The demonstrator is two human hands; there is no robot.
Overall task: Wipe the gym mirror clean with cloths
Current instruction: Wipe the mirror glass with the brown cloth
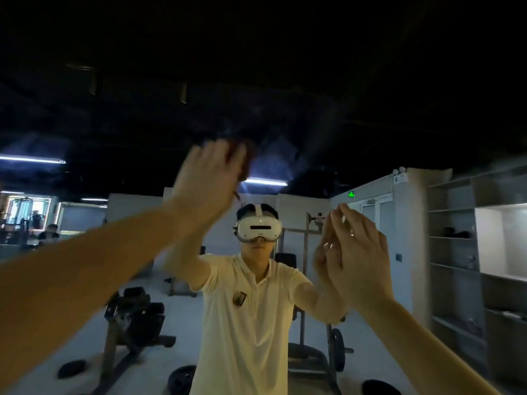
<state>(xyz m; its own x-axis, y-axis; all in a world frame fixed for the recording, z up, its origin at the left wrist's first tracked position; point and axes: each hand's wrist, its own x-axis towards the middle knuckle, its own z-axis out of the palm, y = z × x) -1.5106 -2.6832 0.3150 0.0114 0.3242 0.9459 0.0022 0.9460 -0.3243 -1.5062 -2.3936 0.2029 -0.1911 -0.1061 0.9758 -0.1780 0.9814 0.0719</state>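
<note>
left hand (208,172) presses soft, limp red cloth (245,158) on the mirror (313,109), grip blurred, cannot tell; right hand (362,260) flat, empty. best bunched under palm.
</note>
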